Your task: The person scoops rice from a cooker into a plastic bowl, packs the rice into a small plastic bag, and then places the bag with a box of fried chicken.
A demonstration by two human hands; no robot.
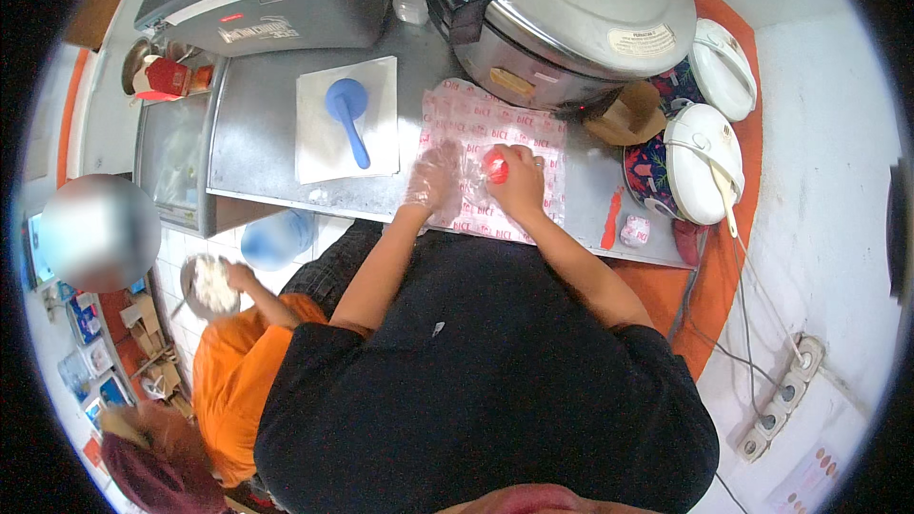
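Printed pink-and-white wrapping paper (pixel 493 210) lies in front of me on a steel counter. My left hand (pixel 433 175), in a clear plastic glove, is blurred over the paper's left part; its fingers cannot be made out. My right hand (pixel 520 175), with a ring on one finger, grips a small rounded red thing (pixel 495 165) above the paper. Clear plastic shows around that red thing, whose kind I cannot tell. To the left, a blue rice paddle or ladle (pixel 350 114) rests on a stack of white paper sheets (pixel 314 146).
A large steel rice cooker (pixel 593 7) stands behind the paper, beside a grey cool box (pixel 271 7). Lidded food carriers (pixel 703 164), a red strip (pixel 612 218) and a small wrapped bundle (pixel 635 230) are right. A person in orange (pixel 243 371) holds a bowl (pixel 191 285) at left.
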